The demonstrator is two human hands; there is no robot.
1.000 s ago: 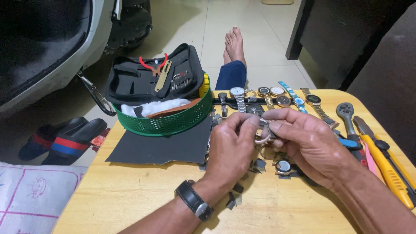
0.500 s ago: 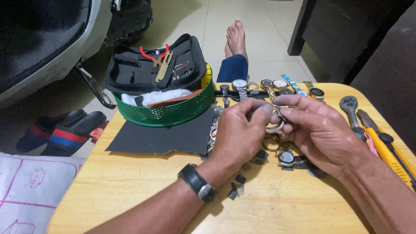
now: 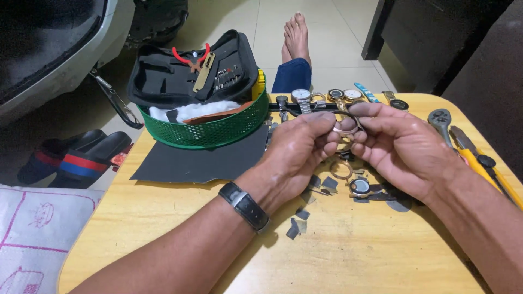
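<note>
Both my hands meet above the middle of a yellow wooden table (image 3: 163,228). My left hand (image 3: 297,152), with a black wristwatch on its wrist, and my right hand (image 3: 403,147) pinch a small round metal watch case ring (image 3: 347,124) between their fingertips. Under the hands lie another ring-shaped case (image 3: 341,169), a round watch part (image 3: 360,187) and several small grey scraps (image 3: 297,224). A row of wristwatches (image 3: 321,98) lies along the far edge, just beyond my fingers.
A green mesh basket (image 3: 210,130) holds a black tool case (image 3: 188,73) with red pliers; a dark sheet (image 3: 199,163) lies under it. Wrenches and yellow-handled tools (image 3: 474,152) sit at the right edge. Sandals (image 3: 76,158) and my feet (image 3: 294,35) are on the floor.
The hands stayed together on the ring and sit slightly higher and further right in view; the fingers have turned the ring a little. The camera view has shifted slightly.
</note>
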